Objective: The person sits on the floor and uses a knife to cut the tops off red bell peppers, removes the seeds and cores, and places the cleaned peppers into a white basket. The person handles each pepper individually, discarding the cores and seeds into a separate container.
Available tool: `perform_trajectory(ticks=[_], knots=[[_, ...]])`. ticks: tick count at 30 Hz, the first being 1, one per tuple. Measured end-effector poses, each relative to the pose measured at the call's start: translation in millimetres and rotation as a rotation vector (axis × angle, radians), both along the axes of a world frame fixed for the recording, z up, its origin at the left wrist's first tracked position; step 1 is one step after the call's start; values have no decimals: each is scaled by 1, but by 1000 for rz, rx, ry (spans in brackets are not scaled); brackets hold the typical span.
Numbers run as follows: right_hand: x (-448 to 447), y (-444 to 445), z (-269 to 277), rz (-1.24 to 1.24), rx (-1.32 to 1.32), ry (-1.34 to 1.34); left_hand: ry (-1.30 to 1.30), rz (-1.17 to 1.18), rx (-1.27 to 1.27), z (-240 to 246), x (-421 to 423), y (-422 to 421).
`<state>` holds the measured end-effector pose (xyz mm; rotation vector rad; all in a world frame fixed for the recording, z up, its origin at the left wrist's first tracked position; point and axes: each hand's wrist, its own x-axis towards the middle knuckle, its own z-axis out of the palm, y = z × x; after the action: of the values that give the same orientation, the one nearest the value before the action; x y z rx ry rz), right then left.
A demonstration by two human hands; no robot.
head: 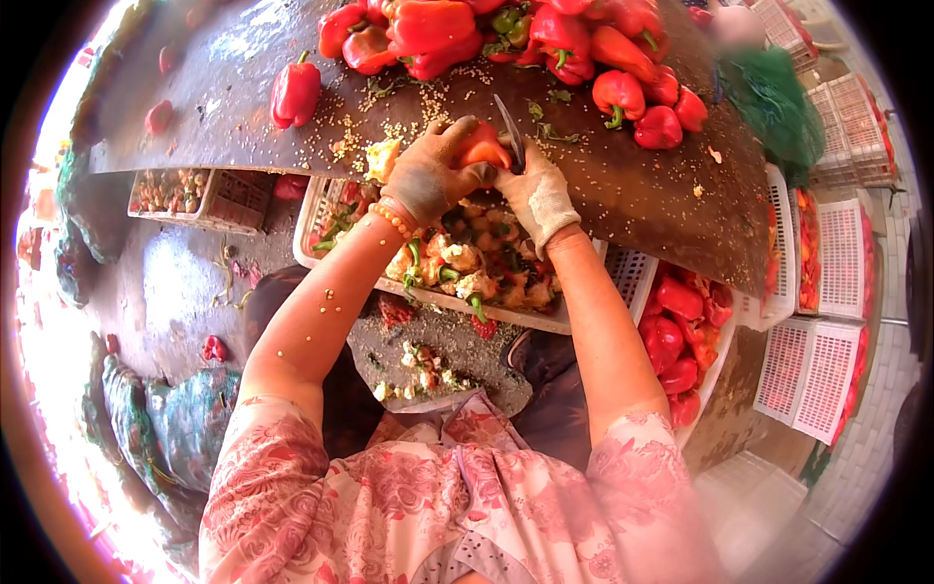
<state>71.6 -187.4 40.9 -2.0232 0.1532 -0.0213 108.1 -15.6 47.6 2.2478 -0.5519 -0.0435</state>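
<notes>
My gloved left hand [430,171] grips a red bell pepper [483,146] at the near edge of the dark table [642,197]. In my gloved right hand [538,193] is a knife, its curved blade [508,124] pointing up and away beside the pepper. The right fingers also come against the pepper's near side, and its cut state is partly hidden by both hands. Just below the hands sits a white plastic crate [438,296] of pepper cores with green stems [474,285]. A pale seed core [382,159] lies on the table left of my left hand.
Red bell peppers [430,29] are heaped at the table's far side; one whole pepper [295,93] stands apart at left. A crate of red peppers [678,328] is by my right arm. Stacked crates [806,372] stand farther right, green mesh sacks [182,409] at lower left.
</notes>
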Motion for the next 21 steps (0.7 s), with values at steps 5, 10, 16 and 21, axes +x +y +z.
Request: perform_trajectory(ticks=[5, 10, 16, 21], knots=[[11, 2, -8, -38, -31, 5, -94, 106, -73, -16, 5, -3], [19, -4, -27, -107, 111, 54, -117, 252, -278, -39, 15, -7], [16, 14, -5, -188, 617, 123, 305, 323, -553, -57, 27, 0], [15, -4, -1, -202, 600, 89, 673, 189, -798, -11, -2, -16]])
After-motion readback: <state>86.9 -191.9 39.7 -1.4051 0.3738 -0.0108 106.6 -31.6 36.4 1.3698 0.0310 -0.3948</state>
